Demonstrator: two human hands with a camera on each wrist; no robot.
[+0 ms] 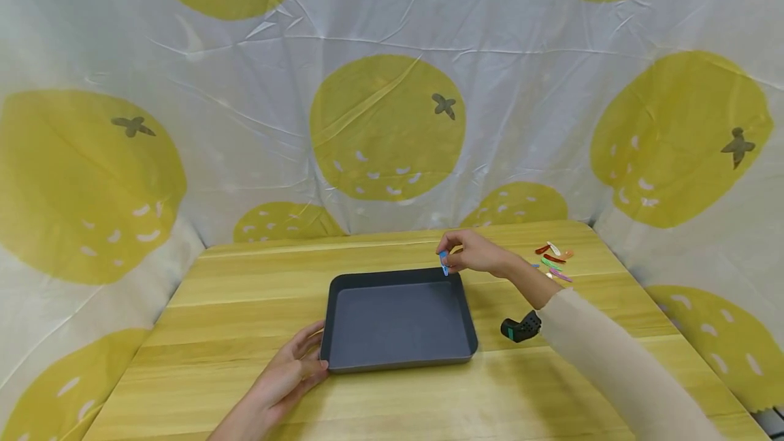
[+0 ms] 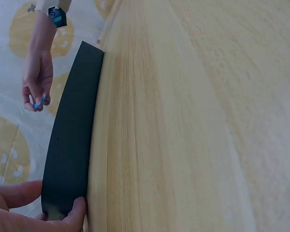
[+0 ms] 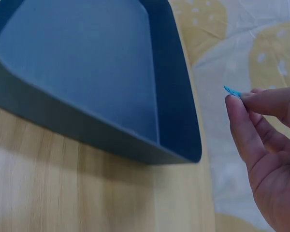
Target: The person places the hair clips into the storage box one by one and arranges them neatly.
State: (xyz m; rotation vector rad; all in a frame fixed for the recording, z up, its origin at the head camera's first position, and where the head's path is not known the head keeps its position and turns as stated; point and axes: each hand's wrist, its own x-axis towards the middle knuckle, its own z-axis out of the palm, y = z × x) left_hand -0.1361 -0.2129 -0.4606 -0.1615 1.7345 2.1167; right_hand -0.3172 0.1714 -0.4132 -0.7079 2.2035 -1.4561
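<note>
A dark grey baking tray (image 1: pixel 401 322) lies on the wooden table. My left hand (image 1: pixel 290 373) holds its near left corner, thumb on the near wall and fingers along the left side; the left wrist view shows the thumb and a finger (image 2: pixel 21 193) against the corner. My right hand (image 1: pixel 480 254) pinches a small blue snap hair clip (image 1: pixel 444 264) between thumb and fingertips, above the tray's far right corner. In the right wrist view, the clip's thin tip (image 3: pixel 232 91) sticks out beyond the fingertips.
Several small hair clips in red, white, green, pink and orange (image 1: pixel 554 259) lie loosely at the table's far right. A black wrist device (image 1: pixel 520 327) shows beside the right sleeve (image 1: pixel 612 359). A fruit-printed curtain (image 1: pixel 380 19) hangs behind the table (image 1: pixel 245 291).
</note>
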